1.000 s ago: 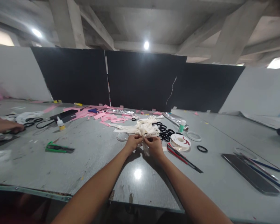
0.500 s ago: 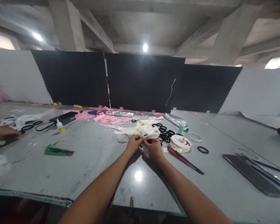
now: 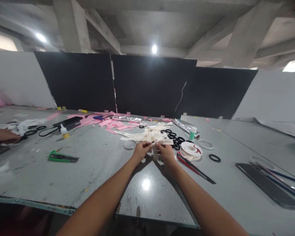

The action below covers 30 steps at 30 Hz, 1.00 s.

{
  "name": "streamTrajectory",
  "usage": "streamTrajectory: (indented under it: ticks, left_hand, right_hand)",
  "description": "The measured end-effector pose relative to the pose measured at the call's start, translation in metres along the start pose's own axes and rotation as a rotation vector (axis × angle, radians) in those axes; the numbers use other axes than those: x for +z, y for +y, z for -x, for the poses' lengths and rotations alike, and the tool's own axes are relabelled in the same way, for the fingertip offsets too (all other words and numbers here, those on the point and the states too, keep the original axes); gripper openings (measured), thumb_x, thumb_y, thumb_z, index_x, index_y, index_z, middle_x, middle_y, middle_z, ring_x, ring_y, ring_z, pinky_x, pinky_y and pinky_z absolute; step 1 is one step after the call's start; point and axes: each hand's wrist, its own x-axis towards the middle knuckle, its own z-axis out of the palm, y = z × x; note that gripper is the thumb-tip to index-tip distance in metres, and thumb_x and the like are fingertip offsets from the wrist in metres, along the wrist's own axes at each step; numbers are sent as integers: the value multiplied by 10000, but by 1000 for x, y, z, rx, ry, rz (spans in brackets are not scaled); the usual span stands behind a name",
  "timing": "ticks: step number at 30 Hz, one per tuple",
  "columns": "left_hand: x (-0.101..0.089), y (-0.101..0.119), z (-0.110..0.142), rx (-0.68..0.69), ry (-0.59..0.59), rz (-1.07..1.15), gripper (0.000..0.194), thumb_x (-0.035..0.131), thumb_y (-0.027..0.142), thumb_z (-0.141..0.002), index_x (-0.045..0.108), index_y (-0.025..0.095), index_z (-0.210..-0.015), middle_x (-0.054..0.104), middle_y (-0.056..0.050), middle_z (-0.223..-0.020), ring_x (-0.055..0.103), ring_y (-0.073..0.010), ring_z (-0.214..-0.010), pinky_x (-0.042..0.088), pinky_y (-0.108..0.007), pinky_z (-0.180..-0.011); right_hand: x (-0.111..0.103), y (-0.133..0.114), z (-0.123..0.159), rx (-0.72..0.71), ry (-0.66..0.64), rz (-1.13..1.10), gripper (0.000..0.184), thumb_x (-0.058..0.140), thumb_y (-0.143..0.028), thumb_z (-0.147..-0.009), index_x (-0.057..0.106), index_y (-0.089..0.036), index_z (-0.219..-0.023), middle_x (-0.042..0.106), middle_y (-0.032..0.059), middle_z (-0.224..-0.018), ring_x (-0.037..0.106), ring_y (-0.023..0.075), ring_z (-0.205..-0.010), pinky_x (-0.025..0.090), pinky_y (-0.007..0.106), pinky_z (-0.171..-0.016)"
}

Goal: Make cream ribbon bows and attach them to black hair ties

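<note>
My left hand (image 3: 142, 152) and my right hand (image 3: 166, 152) meet over the middle of the table, fingertips pinched close together. Between them is a cream printed ribbon (image 3: 167, 142); one end sticks out to the right above my right hand and another part hangs down between the hands. Just behind lies a heap of cream ribbon strips (image 3: 151, 132). Several black rings (image 3: 173, 139) lie to the right of the heap. A white ribbon spool (image 3: 191, 149) and a red utility knife (image 3: 195, 167) rest right of my right hand. A clear ring (image 3: 129, 145) is near my left hand.
A green utility knife (image 3: 62, 157) and a small glue bottle (image 3: 64, 131) lie to the left. A co-worker's hand (image 3: 5, 136) is at the far left edge. Pink scraps (image 3: 108, 124) line the back; a dark flat case (image 3: 267, 185) lies at right.
The printed ribbon end now points farther right, and my fingertips have moved slightly apart. The co-worker's hand at the left has shifted a little.
</note>
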Motion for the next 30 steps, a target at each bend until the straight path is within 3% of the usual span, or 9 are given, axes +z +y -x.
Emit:
streamTrajectory:
  ticks: [3, 5, 7, 9, 12, 15, 18, 30]
  left_hand:
    - [-2, -2, 0, 29, 18, -52, 323, 687, 413, -667, 679, 107, -769, 592, -10, -617, 478, -94, -542, 362, -224, -539]
    - [-3, -2, 0, 31, 51, -85, 279, 666, 385, -683, 671, 114, -748, 570, 3, -599, 459, -88, -528, 343, -219, -524]
    - [-3, -2, 0, 18, 77, -90, 245, 650, 360, -687, 662, 120, -731, 557, 10, -593, 451, -86, -522, 341, -217, -519]
    - [-3, -2, 0, 20, 79, -72, 224, 639, 344, -687, 655, 123, -722, 561, 7, -610, 460, -88, -535, 360, -217, -529]
    - [-2, -2, -1, 36, 68, -62, 216, 635, 335, -683, 652, 122, -714, 569, -1, -628, 479, -95, -559, 387, -221, -550]
    - [-2, -4, -2, 51, 44, -75, 219, 626, 337, -690, 657, 121, -710, 569, -1, -619, 478, -95, -553, 378, -220, -545]
    - [-2, -7, -2, 65, 11, -101, 239, 631, 354, -693, 663, 119, -719, 568, 7, -605, 461, -89, -533, 347, -218, -532]
    - [-2, -4, 2, 111, -41, -188, 288, 662, 403, -690, 676, 120, -742, 598, -12, -650, 477, -111, -592, 337, -221, -558]
  right_hand:
    - [-4, -3, 0, 67, -36, 130, 271, 579, -414, -756, 653, -159, -812, 691, 76, -735, 608, 151, -552, 468, 262, -512]
    - [-11, -9, 1, 73, -49, 412, 274, 547, -402, -781, 632, -164, -674, 645, 52, -593, 549, 134, -460, 403, 246, -465]
    - [-16, -17, 4, -63, -36, 747, 312, 580, -367, -760, 573, -175, -514, 572, 26, -469, 504, 122, -438, 343, 234, -464]
    - [-18, -25, 9, -252, -22, 910, 337, 577, -345, -767, 554, -179, -475, 548, 14, -448, 495, 120, -463, 318, 233, -482]
    - [-14, -30, 14, -481, -2, 882, 256, 534, -346, -821, 669, -173, -689, 636, 20, -585, 549, 130, -553, 363, 226, -546]
    - [-10, -29, 15, -590, -2, 868, 221, 521, -295, -841, 697, -179, -909, 701, 51, -789, 609, 149, -688, 418, 231, -653]
    - [-10, -26, 11, -581, -19, 940, 204, 531, -261, -838, 709, -188, -906, 712, 66, -853, 625, 162, -728, 431, 243, -687]
    - [-13, -23, 6, -435, -113, 943, 188, 573, -258, -804, 743, -209, -868, 741, 57, -789, 658, 175, -708, 427, 238, -645]
